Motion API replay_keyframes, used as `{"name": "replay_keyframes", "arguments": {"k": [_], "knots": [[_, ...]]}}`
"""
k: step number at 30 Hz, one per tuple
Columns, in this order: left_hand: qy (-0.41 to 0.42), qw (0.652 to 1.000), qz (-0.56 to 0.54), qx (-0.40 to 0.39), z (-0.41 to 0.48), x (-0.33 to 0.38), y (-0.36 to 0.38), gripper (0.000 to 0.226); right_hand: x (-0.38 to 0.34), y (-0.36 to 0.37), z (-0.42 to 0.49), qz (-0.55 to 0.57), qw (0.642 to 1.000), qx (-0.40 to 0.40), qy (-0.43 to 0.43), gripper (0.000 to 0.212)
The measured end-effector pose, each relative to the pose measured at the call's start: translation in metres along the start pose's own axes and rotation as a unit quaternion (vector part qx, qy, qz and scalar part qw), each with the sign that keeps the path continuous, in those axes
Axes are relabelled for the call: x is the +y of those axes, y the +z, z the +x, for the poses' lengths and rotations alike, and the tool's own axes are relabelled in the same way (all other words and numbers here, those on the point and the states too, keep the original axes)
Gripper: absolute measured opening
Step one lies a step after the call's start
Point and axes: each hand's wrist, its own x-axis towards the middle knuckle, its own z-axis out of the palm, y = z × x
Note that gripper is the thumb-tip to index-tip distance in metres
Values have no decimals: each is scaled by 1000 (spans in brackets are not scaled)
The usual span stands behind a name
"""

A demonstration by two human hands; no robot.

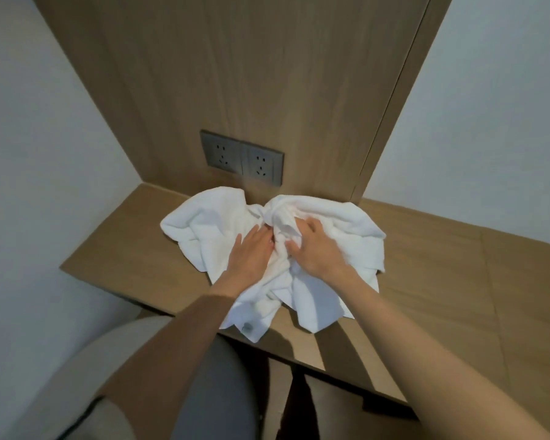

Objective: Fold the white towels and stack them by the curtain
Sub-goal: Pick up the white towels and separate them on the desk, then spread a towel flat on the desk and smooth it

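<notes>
Forearms nearest; your left hand (251, 249) presses flat on towel (204, 223), right hand (315, 247) grips its bunched middle; towel runs left-right.

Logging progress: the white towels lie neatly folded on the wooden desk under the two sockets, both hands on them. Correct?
Not folded. The head view shows the white towels in a crumpled heap on the wooden desk under the two sockets, both hands on them: left hand flat, right hand gripping cloth.

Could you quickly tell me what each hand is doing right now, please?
Left hand: open, fingers flat on the white towels.
Right hand: closed, gripping a bunch of them.
</notes>
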Motion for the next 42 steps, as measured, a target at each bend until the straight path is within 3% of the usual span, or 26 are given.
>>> {"name": "replay_keyframes", "arguments": {"k": [4,13,18,31,42], "knots": [[12,999,-39,-13,-7,-7,-10,44,-3,-15,4,20,999,-31,-10,67],[27,997,-19,73,-89,0,-44,50,-39,-33,-83,22,988,149,-22,66],[30,989,84,121,-168,-6,-58,52,-79,-14,-155,28,984,173,-27,54],[6,994,23,111,-419,-51,-77,52,-182,78,-349,32,984,152,-83,49],[-123,983,16,134,-569,-109,-45,50,-218,171,-434,34,987,76,-139,45]]}}
